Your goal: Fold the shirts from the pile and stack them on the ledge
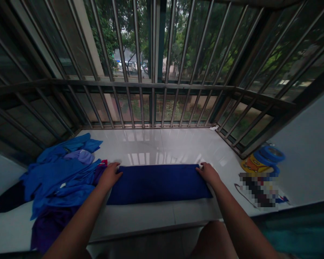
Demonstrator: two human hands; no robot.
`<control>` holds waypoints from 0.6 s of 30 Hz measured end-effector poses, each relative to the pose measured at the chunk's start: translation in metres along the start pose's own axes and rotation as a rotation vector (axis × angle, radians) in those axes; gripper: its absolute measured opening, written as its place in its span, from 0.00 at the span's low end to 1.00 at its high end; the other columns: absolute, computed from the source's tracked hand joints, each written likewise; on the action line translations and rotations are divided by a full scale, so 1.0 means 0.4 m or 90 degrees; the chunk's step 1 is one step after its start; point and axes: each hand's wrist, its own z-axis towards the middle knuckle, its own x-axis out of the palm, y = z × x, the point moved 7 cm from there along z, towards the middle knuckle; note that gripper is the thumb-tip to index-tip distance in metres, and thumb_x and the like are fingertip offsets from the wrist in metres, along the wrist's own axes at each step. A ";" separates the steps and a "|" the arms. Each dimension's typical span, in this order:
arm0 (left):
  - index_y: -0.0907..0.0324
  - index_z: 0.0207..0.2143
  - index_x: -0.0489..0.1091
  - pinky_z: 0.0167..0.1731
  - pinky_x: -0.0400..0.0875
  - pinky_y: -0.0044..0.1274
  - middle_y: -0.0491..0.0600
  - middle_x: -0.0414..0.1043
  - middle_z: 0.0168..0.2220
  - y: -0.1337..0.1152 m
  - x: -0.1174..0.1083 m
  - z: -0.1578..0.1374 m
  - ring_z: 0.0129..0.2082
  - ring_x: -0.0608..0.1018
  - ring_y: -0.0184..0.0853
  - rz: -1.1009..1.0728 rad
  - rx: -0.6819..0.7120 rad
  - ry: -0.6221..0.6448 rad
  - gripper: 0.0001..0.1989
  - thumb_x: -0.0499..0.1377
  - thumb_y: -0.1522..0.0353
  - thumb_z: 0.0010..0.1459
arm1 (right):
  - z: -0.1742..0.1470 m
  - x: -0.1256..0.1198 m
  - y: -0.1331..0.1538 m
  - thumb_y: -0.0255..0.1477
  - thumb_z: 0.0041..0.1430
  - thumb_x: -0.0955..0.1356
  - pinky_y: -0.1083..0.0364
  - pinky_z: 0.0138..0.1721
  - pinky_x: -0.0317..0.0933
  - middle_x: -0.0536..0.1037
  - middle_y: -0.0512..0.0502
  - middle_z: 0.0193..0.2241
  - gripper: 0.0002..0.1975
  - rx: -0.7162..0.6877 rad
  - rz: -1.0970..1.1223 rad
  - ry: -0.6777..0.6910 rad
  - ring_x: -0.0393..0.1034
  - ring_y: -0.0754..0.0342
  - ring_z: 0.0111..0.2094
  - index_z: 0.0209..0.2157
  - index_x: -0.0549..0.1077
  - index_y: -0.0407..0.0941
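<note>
A dark blue cloth [159, 184], folded into a long flat rectangle, lies across the white tiled sill in front of me. My left hand [112, 176] pinches its far left corner, thumb on top and fingers curled at the edge. At the far right corner, my right hand [208, 173] has the same kind of hold. The cloth's near edge rests on the sill close to its front. Beside my left forearm spreads a loose heap of blue clothes [62, 176], with a purple garment [52, 225] at its near end.
Metal window bars [151, 86] enclose the sill [162, 144] at the back and both sides. On the right stands a yellow and blue container [261, 160]. A blurred-out item [259, 192] with a cord lies in front of it, near the wall.
</note>
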 end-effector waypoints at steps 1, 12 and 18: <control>0.58 0.54 0.75 0.65 0.70 0.38 0.60 0.79 0.60 -0.015 0.005 0.005 0.64 0.78 0.52 0.002 0.026 0.007 0.27 0.67 0.58 0.53 | -0.003 0.013 0.006 0.44 0.69 0.70 0.48 0.56 0.68 0.81 0.28 0.56 0.27 0.004 -0.011 -0.002 0.78 0.38 0.57 0.59 0.76 0.38; 0.56 0.42 0.81 0.52 0.76 0.33 0.54 0.85 0.44 -0.098 0.085 -0.062 0.47 0.85 0.47 -0.032 0.127 0.137 0.12 0.64 0.60 0.60 | 0.020 -0.038 -0.044 0.36 0.74 0.66 0.49 0.56 0.68 0.83 0.27 0.53 0.19 0.040 -0.083 0.015 0.80 0.39 0.57 0.55 0.79 0.38; 0.56 0.37 0.79 0.43 0.74 0.33 0.51 0.81 0.36 -0.099 0.117 -0.213 0.38 0.82 0.45 -0.059 0.111 0.114 0.11 0.61 0.59 0.61 | -0.063 -0.103 -0.141 0.46 0.73 0.66 0.40 0.56 0.69 0.78 0.15 0.56 0.34 0.167 -0.127 -0.028 0.78 0.29 0.58 0.63 0.71 0.29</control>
